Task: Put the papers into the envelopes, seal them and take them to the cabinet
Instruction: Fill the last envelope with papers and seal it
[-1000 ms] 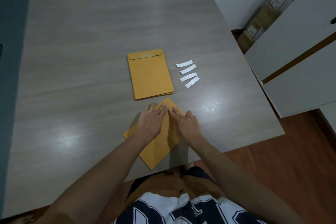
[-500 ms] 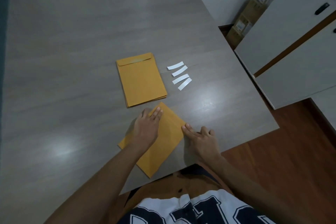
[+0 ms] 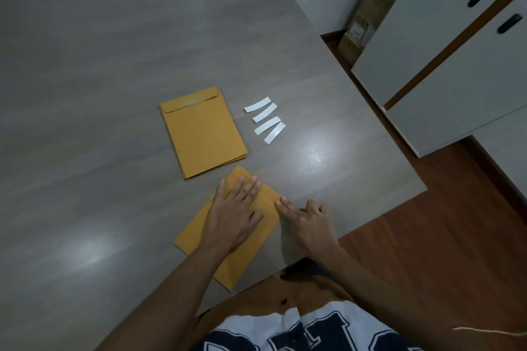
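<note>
We press our left hand [image 3: 238,212] flat, fingers straight, on the tilted envelope [image 3: 199,236] that lies at the near edge of the table [image 3: 99,80], one corner jutting past that edge. Our right hand [image 3: 309,221] rests just beside the envelope's right edge, its extended fingertips touching that edge while the other fingers curl loosely and hold nothing. Just beyond the envelope lies the stack of envelopes [image 3: 204,131], with four white strips [image 3: 265,120] right of the stack and the cabinet [image 3: 445,65] well beyond the table's right edge.
</note>
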### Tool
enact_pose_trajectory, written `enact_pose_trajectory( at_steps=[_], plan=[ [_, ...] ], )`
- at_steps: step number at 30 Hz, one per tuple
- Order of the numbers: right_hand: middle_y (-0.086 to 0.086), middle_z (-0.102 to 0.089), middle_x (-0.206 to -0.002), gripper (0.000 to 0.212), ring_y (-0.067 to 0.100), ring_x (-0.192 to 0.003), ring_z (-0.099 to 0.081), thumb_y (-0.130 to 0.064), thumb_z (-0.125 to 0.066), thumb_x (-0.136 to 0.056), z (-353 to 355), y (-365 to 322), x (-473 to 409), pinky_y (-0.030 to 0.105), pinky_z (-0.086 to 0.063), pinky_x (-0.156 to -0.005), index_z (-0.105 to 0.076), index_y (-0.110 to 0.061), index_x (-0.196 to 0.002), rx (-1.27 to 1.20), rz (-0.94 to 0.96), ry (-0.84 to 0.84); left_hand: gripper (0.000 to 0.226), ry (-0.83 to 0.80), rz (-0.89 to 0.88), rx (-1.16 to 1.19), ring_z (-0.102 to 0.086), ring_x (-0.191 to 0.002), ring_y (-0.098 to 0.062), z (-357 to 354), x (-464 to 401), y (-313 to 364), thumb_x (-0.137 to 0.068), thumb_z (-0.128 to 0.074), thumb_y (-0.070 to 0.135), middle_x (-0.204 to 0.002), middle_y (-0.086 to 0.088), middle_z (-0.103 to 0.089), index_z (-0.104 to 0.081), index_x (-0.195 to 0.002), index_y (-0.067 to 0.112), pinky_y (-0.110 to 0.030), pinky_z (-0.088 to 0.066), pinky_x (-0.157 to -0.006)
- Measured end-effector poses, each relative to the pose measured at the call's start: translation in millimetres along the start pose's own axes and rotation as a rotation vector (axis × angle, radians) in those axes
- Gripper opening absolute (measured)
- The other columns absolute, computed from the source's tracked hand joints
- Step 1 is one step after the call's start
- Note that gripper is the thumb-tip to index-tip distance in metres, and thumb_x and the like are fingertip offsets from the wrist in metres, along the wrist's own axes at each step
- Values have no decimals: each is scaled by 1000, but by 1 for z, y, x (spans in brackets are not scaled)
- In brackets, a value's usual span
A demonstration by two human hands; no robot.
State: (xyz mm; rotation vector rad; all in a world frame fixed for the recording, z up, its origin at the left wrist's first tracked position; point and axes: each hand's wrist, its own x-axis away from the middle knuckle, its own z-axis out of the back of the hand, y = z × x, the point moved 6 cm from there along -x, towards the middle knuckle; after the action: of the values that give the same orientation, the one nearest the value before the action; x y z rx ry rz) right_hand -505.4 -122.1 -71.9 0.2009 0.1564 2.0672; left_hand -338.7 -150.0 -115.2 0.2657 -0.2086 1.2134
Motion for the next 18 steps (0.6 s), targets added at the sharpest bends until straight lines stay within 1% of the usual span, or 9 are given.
enact_pose_trajectory(
  at_steps=[5, 10, 12, 13, 14, 15, 16, 17, 18],
  plan=[
    [-16, -63, -129, 64, 25, -74, -62, -36, -83, -67, -1, 0, 0, 32, -45, -56, -63, -35, -128, -17, -29, 56, 67, 17, 145, 71, 3, -152, -13, 4, 3, -3, -98, -8, 59, -164, 12, 2, -1, -158, 27, -56, 3, -119],
    [-16, -65, -126, 51, 23, -72, -61, -42, -68, -78, -6, -1, 0, 32, -41, -57, -64, -35, -128, -55, -126, 30, 65, 54, 289, 181, 2, -152, -11, 7, 4, -24, -100, -18, 55, -164, 11, -2, -8, -158, 26, -57, 1, -119],
    [-14, -71, -116, 47, 23, -70, -61, -42, -69, -75, -2, -2, -2, 29, -41, -56, -68, -34, -121, -102, -156, 31, 65, 45, 316, 195, 1, -152, -11, 12, 7, -32, -100, -21, 55, -165, 11, -3, -9, -158, 26, -58, -2, -119],
    [-9, -75, -103, 44, 24, -67, -60, -39, -76, -71, 1, -1, -4, 29, -43, -54, -73, -33, -114, -162, -198, 54, 67, 28, 319, 200, 2, -152, -12, 14, 6, -31, -100, -23, 56, -165, 10, -3, -8, -158, 25, -58, -3, -119],
    [-3, -75, -82, 40, 25, -63, -60, -34, -83, -66, 5, -1, -7, 29, -45, -51, -77, -30, -105, -261, -253, 78, 70, 8, 319, 215, 2, -152, -14, 17, 6, -29, -99, -26, 58, -165, 8, -2, -8, -158, 24, -57, -3, -120],
    [-3, -62, -62, 35, 25, -62, -58, -28, -86, -64, 7, 2, -10, 31, -48, -50, -79, -27, -99, -374, -325, 93, 73, -11, 316, 240, 1, -152, -16, 20, 4, -25, -99, -30, 59, -166, 7, -2, -9, -158, 22, -55, -3, -121],
    [-7, -44, -56, 29, 25, -66, -56, -25, -85, -69, 8, 2, -12, 33, -52, -53, -79, -24, -97, -497, -396, 87, 76, -13, 319, 269, -1, -152, -18, 23, 7, -22, -97, -37, 59, -166, 5, -5, -12, -158, 20, -52, -5, -121],
    [-9, -39, -62, 25, 24, -75, -54, -26, -81, -76, 5, 4, -15, 35, -53, -61, -77, -21, -100, -597, -450, 56, 76, 7, 322, 309, -7, -152, -19, 27, 9, -22, -96, -45, 56, -165, 3, -11, -18, -157, 19, -48, -9, -121],
    [-7, -48, -71, 27, 23, -86, -51, -29, -78, -80, 2, 3, -20, 35, -52, -70, -75, -21, -106, -673, -475, -8, 75, 36, 328, 370, -15, -149, -20, 32, 10, -24, -94, -55, 50, -163, 1, -20, -25, -155, 18, -45, -17, -120]
  ],
)
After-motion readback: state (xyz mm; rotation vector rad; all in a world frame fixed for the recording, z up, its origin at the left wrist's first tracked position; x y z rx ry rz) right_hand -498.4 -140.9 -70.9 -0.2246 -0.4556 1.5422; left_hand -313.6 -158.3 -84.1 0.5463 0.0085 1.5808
